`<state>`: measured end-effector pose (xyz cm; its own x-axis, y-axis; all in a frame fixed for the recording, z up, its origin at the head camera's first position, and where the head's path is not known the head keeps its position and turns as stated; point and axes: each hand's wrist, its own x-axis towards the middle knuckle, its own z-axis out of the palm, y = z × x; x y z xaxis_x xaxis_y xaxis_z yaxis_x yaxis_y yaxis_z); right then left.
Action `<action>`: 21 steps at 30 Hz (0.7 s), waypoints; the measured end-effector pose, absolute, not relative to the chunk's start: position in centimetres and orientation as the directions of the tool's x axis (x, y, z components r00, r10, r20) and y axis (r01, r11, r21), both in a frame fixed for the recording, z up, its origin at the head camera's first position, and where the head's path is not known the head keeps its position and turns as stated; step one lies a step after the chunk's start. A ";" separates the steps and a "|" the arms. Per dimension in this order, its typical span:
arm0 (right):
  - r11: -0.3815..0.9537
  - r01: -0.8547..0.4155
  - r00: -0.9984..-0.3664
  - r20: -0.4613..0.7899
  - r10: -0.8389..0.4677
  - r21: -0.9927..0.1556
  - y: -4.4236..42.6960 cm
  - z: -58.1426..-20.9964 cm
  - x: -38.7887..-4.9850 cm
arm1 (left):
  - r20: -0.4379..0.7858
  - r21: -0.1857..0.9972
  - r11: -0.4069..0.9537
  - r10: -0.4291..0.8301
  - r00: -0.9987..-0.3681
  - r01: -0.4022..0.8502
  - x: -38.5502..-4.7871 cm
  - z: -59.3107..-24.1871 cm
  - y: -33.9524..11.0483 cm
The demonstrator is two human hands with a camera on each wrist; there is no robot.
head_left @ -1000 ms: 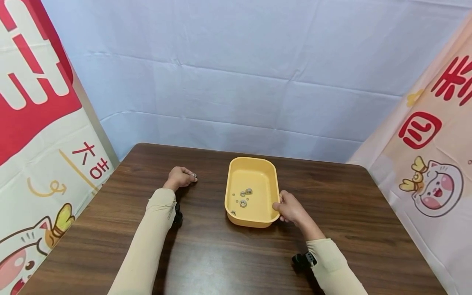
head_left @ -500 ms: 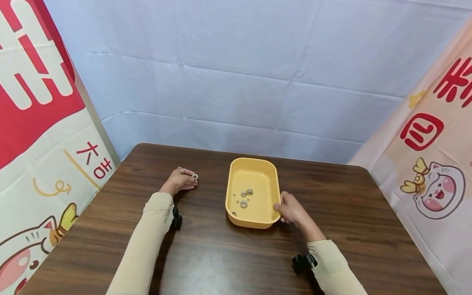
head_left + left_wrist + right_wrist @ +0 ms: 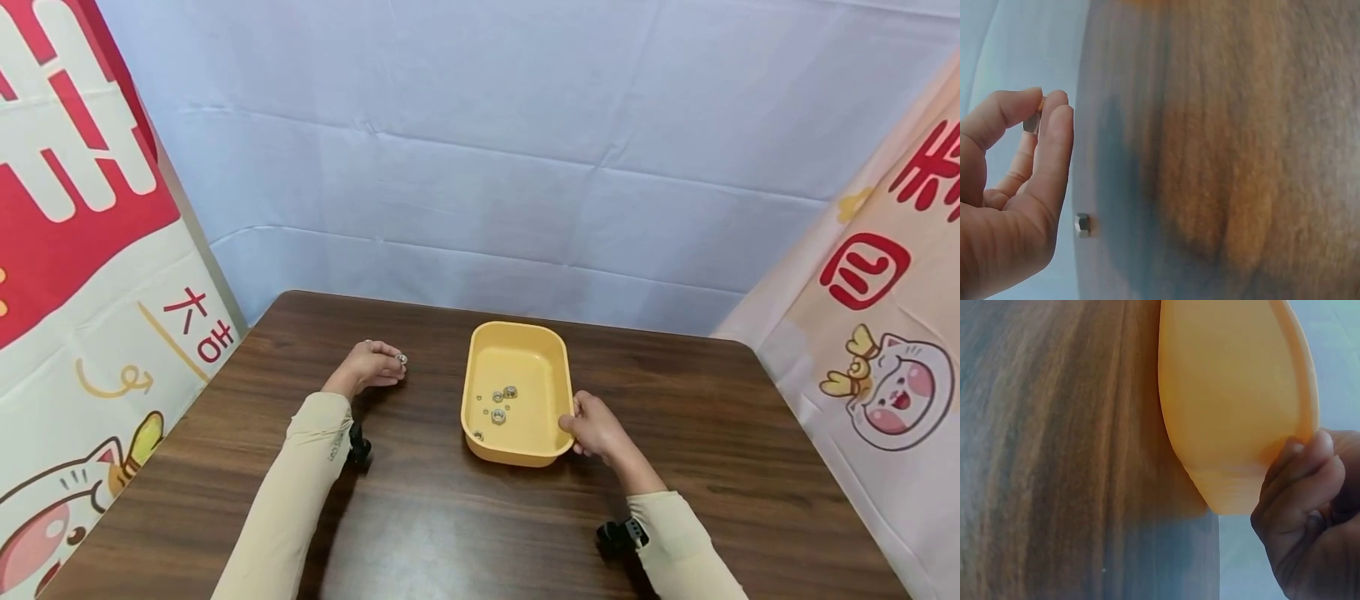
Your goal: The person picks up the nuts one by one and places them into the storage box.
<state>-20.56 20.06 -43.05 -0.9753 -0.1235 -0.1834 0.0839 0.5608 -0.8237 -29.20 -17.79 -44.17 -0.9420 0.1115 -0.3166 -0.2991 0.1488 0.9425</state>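
Note:
My left hand [image 3: 372, 364] is over the table's left side and pinches a small metal nut [image 3: 402, 359] between thumb and fingertips. In the left wrist view, the pinched nut [image 3: 1032, 122] is partly covered by the fingers. Below that hand [image 3: 1019, 187], another hex nut [image 3: 1082, 225] sits on the table. A yellow plastic tray [image 3: 517, 457] stands at the table's middle, with several metal nuts [image 3: 498, 416] of differing sizes on its floor. My right hand [image 3: 592, 425] grips the tray's right wall near the front corner, thumb over the rim.
The dark wood table [image 3: 442, 533] ends at a back edge just behind the tray. Pale blue cloth [image 3: 480, 167] hangs beyond it. Printed banners stand at the left [image 3: 97, 333] and right [image 3: 862, 333] sides.
The left hand has changed its pose slightly, still pinching the nut. Another nut has come into view behind its knuckles. The right hand keeps its hold on the tray.

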 end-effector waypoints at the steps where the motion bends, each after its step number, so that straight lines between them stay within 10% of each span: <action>1: 0.565 0.084 -0.976 -0.183 -0.121 -0.821 20.1 -43.0 -20.6 | -0.312 0.943 0.155 0.114 -0.943 -0.293 -29.1 -44.0 -17.7; 21: 0.586 0.084 -0.978 -0.179 -0.106 -0.806 19.7 -43.3 -21.2 | -0.348 0.922 0.243 0.179 -0.920 -0.301 -28.5 -42.1 -16.0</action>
<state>-21.22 19.73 -43.34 -0.9782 -0.1058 -0.1785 0.0837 0.5859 -0.8061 -28.55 -15.95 -42.13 -0.9203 0.1789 -0.3479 -0.3015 0.2425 0.9221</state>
